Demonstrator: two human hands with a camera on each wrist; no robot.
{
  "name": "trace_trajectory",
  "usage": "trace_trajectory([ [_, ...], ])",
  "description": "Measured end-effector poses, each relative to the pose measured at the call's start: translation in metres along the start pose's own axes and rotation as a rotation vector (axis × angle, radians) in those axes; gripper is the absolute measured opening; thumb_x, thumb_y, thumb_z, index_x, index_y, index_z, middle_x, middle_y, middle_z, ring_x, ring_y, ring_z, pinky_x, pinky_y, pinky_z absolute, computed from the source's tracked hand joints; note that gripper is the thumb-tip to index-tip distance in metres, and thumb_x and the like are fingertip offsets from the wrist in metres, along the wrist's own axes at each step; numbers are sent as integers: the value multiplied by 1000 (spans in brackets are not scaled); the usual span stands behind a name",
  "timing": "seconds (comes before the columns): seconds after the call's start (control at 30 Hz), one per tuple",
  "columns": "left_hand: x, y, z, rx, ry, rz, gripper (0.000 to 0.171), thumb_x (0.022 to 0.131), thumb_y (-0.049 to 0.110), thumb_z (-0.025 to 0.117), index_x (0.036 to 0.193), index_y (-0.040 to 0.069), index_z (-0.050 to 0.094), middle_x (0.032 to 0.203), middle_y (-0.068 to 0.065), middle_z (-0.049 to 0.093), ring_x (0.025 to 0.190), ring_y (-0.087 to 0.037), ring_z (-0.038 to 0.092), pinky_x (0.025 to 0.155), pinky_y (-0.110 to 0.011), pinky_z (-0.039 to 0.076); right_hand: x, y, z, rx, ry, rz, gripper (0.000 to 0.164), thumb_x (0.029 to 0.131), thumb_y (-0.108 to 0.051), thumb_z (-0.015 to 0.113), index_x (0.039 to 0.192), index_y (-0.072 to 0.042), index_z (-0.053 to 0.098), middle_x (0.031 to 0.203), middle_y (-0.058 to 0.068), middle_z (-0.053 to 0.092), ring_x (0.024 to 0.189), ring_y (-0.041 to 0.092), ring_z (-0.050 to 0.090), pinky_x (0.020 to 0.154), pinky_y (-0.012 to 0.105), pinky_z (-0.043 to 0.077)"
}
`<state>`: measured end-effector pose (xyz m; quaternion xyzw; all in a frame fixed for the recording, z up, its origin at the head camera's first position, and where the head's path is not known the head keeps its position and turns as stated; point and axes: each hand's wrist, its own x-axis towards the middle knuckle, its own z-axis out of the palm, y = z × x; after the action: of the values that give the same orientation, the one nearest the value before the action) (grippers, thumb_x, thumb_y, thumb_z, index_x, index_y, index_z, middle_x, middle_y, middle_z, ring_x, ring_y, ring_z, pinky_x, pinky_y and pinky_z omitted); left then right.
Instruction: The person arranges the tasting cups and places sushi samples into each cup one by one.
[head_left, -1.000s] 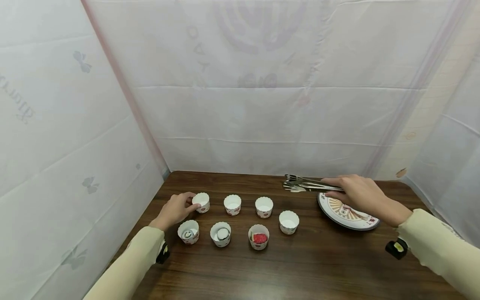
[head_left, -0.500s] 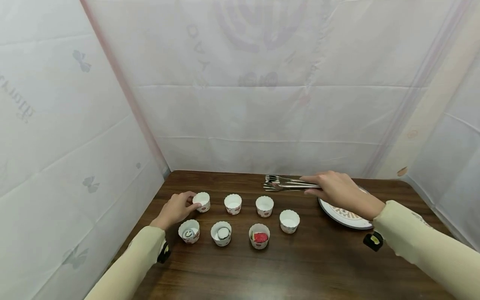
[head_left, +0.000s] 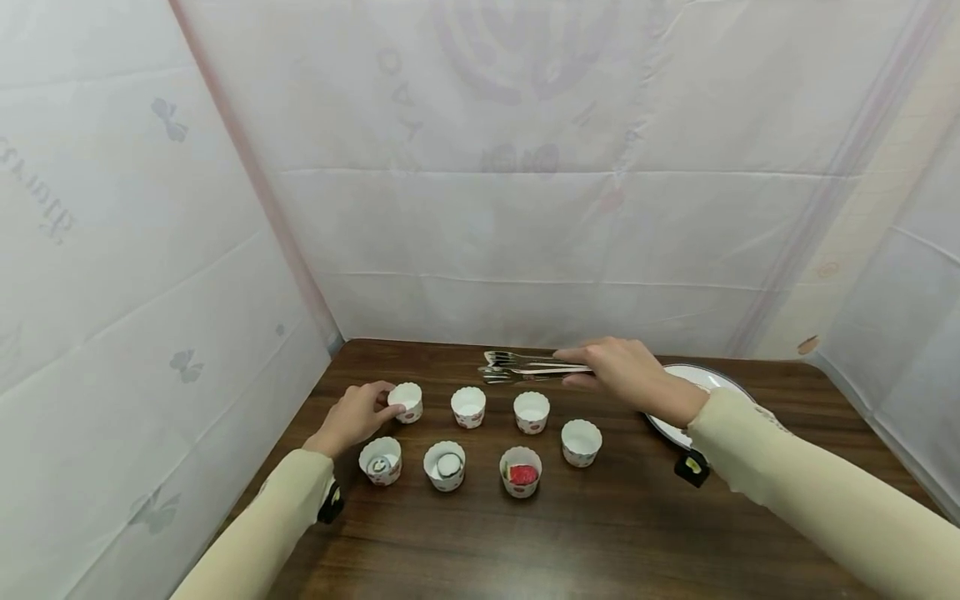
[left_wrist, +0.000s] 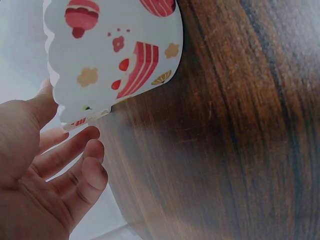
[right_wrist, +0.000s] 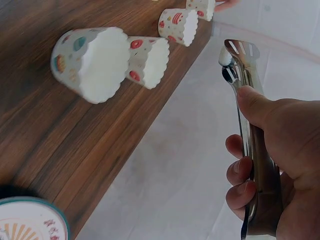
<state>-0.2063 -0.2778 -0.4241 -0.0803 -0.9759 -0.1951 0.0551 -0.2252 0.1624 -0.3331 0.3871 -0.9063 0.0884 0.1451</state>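
My left hand (head_left: 354, 418) pinches the rim of the back-left paper baking cup (head_left: 406, 403) between thumb and fingers. In the left wrist view that cup (left_wrist: 117, 50) has printed cake pictures, and the other fingers curl loosely below it. Metal food tongs (head_left: 528, 368) are gripped in my right hand (head_left: 626, 375), held above the back of the table and pointing left. In the right wrist view a small white thing (right_wrist: 226, 56) shows at the tips of the tongs (right_wrist: 257, 150); its kind is unclear.
Two back-row cups (head_left: 468, 407) (head_left: 532, 413) and a right cup (head_left: 581, 443) stand nearby. In front, one cup (head_left: 380, 462) holds a swirled piece, another (head_left: 445, 467) a round white piece, a third (head_left: 521, 472) a red piece. A plate (head_left: 693, 375) lies right, partly behind my arm.
My right hand has moved left with the tongs, from above the plate to behind the back row of cups. My left hand keeps hold of the same cup.
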Motion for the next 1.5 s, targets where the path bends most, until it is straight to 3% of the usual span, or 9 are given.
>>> trace_trajectory([
  [0.23, 0, 2, 5, -8, -7, -10, 47, 98, 30, 72, 133, 1, 64, 107, -10, 75, 102, -30, 71, 81, -52, 57, 20, -14, 9, 33, -28, -24, 42, 95, -34, 75, 134, -19, 71, 119, 3, 74, 102, 27, 72, 57, 39, 54],
  [0.6, 3, 9, 8, -6, 1, 3, 47, 98, 30, 73, 132, 0, 64, 105, -10, 75, 99, -29, 71, 79, -50, 57, 50, -36, 20, 91, -114, 3, 45, 100, -37, 68, 142, -23, 64, 133, 2, 69, 107, 22, 71, 58, 33, 52],
  [0.83, 4, 12, 10, -2, -1, -6, 47, 97, 31, 73, 132, 1, 65, 105, -9, 76, 99, -29, 72, 79, -51, 57, 66, -44, 34, 65, -121, -36, 44, 100, -38, 68, 141, -23, 65, 124, 3, 73, 95, 21, 72, 51, 29, 45],
  [1.03, 5, 13, 12, 0, -8, -10, 49, 98, 31, 73, 134, 1, 63, 106, -10, 75, 98, -28, 72, 78, -49, 58, 78, -52, 45, 81, -125, -33, 44, 98, -37, 71, 139, -22, 66, 127, 2, 72, 87, 19, 73, 44, 26, 36],
  [1.5, 5, 15, 13, 11, -12, -8, 52, 98, 32, 72, 136, 0, 62, 109, -14, 75, 93, -30, 72, 73, -48, 58, 90, -62, 60, 133, -188, -25, 45, 99, -33, 69, 140, -14, 65, 132, 7, 69, 92, 24, 73, 53, 31, 48],
])
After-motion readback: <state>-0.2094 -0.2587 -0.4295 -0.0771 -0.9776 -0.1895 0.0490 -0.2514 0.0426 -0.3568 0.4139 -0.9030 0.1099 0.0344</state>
